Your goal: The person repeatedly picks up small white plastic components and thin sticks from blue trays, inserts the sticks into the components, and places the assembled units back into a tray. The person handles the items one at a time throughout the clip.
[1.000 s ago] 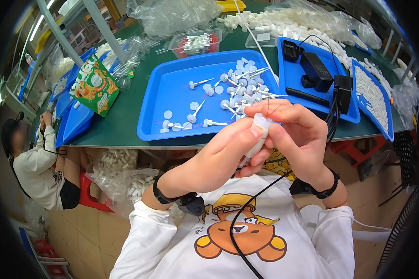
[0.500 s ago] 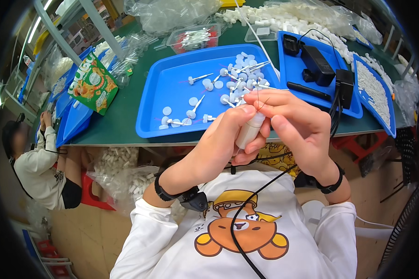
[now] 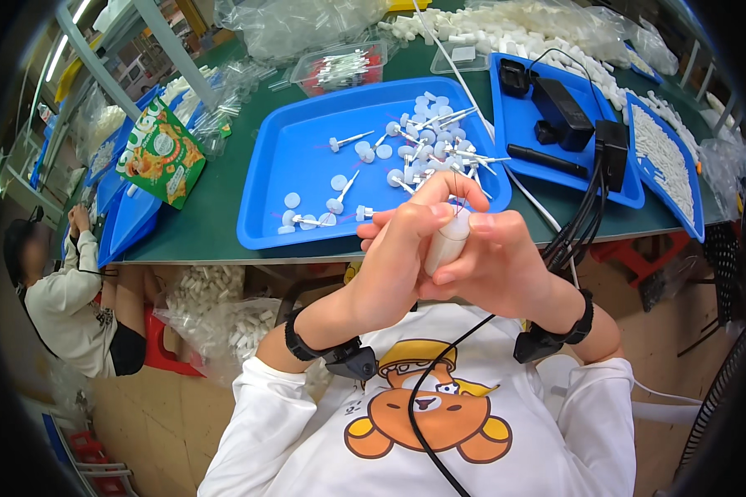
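Note:
A small white cylinder (image 3: 446, 250) with a rounded white cap stands nearly upright between my hands at the table's front edge. Thin dark and reddish strands stick out of its top. My left hand (image 3: 396, 258) grips it from the left, the thumb pressed near the cap. From the right, my right hand (image 3: 510, 258) closes on it, thumb at the cap and fingers around the lower body. Behind them lies a blue tray (image 3: 298, 157) holding white stemmed pieces (image 3: 427, 141) with round pale discs, mostly heaped at its right.
Right of it, another blue tray (image 3: 506, 99) holds a black adapter (image 3: 562, 114) and cables. A clear tub (image 3: 340, 70) of thin white and red pieces stands behind. Left are a green snack bag (image 3: 164, 157) and a seated person (image 3: 66, 306). A black cable crosses my shirt.
My right hand has come down from above the cap and now wraps the cylinder from the right, its thumb at the cap. The cylinder stays near the same place.

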